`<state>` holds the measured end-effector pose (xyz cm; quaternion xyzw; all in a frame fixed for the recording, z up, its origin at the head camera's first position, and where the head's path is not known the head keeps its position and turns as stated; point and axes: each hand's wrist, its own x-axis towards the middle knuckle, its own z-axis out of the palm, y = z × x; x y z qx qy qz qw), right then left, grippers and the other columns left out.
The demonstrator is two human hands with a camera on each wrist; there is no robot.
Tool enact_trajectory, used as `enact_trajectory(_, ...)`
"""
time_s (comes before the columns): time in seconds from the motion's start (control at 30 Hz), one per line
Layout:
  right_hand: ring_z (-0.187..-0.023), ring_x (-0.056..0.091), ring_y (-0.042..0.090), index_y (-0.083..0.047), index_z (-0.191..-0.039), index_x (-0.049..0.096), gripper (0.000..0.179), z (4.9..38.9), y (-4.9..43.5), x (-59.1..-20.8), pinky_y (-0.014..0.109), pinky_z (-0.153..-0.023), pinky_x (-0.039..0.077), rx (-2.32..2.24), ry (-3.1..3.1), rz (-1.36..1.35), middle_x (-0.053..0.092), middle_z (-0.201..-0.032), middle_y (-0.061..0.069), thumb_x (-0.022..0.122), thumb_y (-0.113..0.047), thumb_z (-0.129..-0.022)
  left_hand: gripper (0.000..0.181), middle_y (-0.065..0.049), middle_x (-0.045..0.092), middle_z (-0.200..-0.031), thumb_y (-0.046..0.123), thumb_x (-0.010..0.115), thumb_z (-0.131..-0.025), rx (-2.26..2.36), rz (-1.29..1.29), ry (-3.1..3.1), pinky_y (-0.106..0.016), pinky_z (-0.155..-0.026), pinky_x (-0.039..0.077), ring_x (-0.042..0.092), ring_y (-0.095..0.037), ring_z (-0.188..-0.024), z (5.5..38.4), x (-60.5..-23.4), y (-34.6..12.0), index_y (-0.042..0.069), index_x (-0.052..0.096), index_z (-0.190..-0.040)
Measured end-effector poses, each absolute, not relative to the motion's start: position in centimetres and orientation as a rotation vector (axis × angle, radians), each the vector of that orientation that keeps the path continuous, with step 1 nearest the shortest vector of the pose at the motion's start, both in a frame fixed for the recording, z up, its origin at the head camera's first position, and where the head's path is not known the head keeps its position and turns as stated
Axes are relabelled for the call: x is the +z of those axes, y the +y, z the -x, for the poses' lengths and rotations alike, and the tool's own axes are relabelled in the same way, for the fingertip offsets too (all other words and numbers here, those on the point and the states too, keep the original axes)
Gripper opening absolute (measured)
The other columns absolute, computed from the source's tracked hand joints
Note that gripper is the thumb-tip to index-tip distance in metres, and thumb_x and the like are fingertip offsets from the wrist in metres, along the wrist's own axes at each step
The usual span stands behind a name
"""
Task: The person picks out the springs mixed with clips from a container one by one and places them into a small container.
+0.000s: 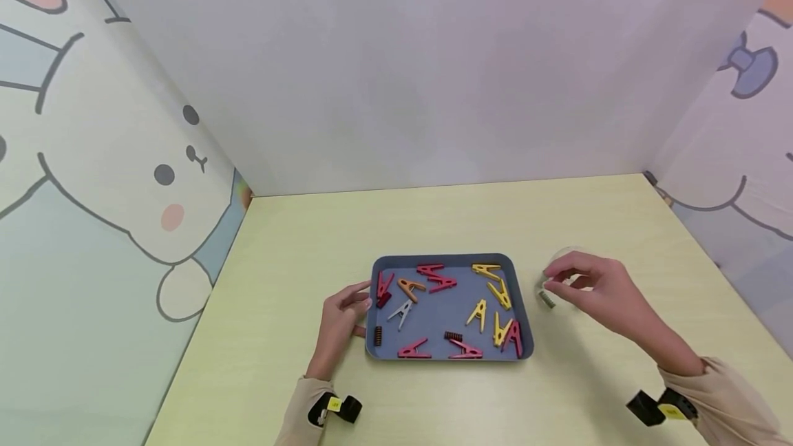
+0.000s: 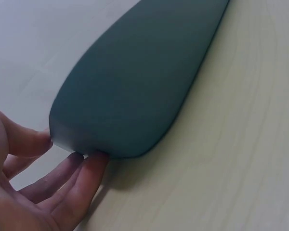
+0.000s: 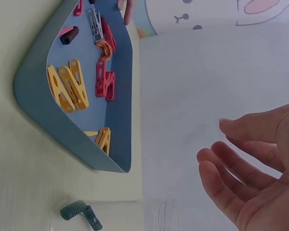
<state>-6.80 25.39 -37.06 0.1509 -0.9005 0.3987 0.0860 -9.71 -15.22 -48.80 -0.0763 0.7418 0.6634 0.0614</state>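
My left hand (image 1: 341,319) holds the left end of a blue-grey tray (image 1: 446,258), with fingertips on its outer wall and rim. In the tray lie several small plastic clothespins: red clothespins (image 1: 442,283), yellow clothespins (image 1: 499,293), an orange clothespin (image 1: 410,288) and a grey clothespin (image 1: 401,313). Dark coiled pieces (image 1: 378,336) are among them. Right of the tray is a clear jar (image 3: 130,214) with dark green coiled pieces (image 3: 77,210) inside. Above the jar, my right hand (image 1: 591,284) has its fingers loosely bent, thumb apart from the fingertips, nothing between them.
The pale wooden table (image 1: 310,239) meets a plain whitish wall (image 1: 396,88) at the back. Side panels with cartoon rabbits (image 1: 167,177) stand left and right. Each sleeve carries a small black wrist camera (image 1: 350,408).
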Motion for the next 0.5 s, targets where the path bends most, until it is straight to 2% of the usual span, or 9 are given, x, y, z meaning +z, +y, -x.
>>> enact_trajectory(0.33,-0.073,0.061,0.007,-0.021,-0.089,0.070,0.019,7.05,24.87,-37.56,0.022,-0.058,0.055,1.202,-2.694,-0.490,0.063,-0.086,-0.008,0.076,-0.007,-0.079,0.034,-0.018,0.063,-0.108,0.006,0.065,-0.086,1.996,0.239,2.252,-0.042,-0.050,0.057,0.066,-0.026,-0.082,9.70,-48.91,-15.21,0.017,0.068,-0.119)
enact_trajectory(0.5,-0.074,0.061,0.007,-0.021,-0.090,0.070,0.019,7.28,24.51,-37.63,0.021,-0.059,0.055,1.225,-2.693,-0.520,0.065,-0.087,-0.003,0.076,-0.006,-0.079,0.035,-0.019,0.063,-0.109,0.007,0.065,-0.086,2.000,0.234,2.246,-0.042,-0.051,0.057,0.065,-0.027,-0.084,9.83,-49.02,-15.26,0.015,0.067,-0.120)
